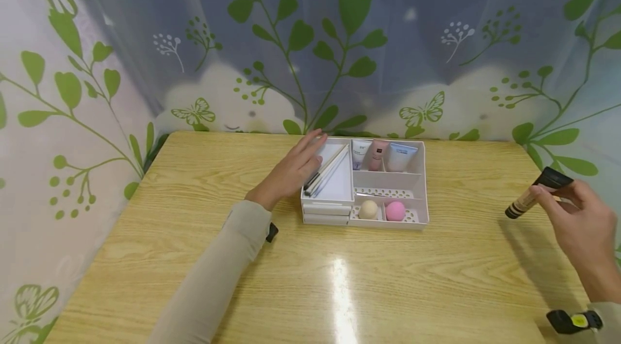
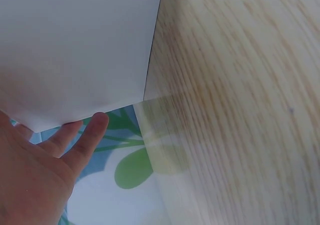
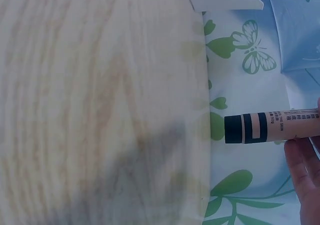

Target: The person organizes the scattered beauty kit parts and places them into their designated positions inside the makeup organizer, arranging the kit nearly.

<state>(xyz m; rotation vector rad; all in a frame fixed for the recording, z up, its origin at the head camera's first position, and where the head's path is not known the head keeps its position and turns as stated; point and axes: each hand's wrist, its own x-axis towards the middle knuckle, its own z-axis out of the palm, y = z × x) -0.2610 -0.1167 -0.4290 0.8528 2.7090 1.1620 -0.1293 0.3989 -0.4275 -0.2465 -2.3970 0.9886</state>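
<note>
My right hand (image 1: pixel 582 220) pinches a beige squeeze tube (image 1: pixel 531 197) with a black cap and black end, held above the table's right side. In the right wrist view the tube (image 3: pixel 280 126) lies sideways, its black cap pointing left. My left hand (image 1: pixel 296 166) rests with extended fingers along the left edge of a white organizer box (image 1: pixel 424 187). The left wrist view shows its fingers (image 2: pixel 87 140) at the box's outer wall (image 2: pixel 75 50). Thin brushes (image 1: pixel 327 171) lie on the box's left top. Three tubes stand in its back compartment, among them a pink one (image 1: pixel 378 155).
A cream sponge ball (image 1: pixel 368 210) and a pink sponge ball (image 1: pixel 395 211) sit in the box's front compartments. The wooden table (image 1: pixel 461 274) stretches around the box. Behind it hangs a leaf-patterned curtain (image 1: pixel 310 63).
</note>
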